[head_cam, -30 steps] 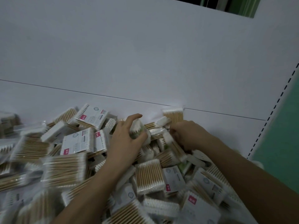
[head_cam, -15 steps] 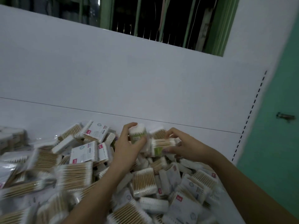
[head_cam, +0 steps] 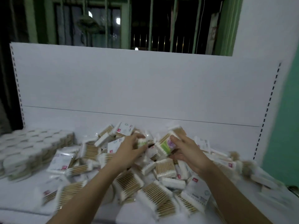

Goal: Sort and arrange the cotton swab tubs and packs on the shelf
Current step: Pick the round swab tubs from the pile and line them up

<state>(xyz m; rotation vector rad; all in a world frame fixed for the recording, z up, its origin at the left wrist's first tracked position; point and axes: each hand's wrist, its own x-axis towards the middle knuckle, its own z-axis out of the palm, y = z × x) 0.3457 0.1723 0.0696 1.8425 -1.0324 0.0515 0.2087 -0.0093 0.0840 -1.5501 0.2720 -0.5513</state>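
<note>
A loose heap of flat cotton swab packs (head_cam: 158, 189) covers the middle and right of the white shelf (head_cam: 24, 196). Round swab tubs (head_cam: 21, 152) stand in tidy rows at the far left. My left hand (head_cam: 129, 151) grips a small green-labelled swab tub (head_cam: 142, 143) above the heap. My right hand (head_cam: 189, 151) holds a second green-labelled tub (head_cam: 166, 144), tilted on its side, right beside the first. The frame is motion-blurred.
The white back panel (head_cam: 145, 88) rises behind the shelf, with slotted uprights at both sides. A green wall (head_cam: 284, 126) closes the right. A barred window (head_cam: 145, 23) is above the panel. Bare shelf shows at the front left.
The camera has tilted up, revealing the window and the tub rows at left. Both hands have lifted slightly, and the right hand's tub has tilted further, showing its green label.
</note>
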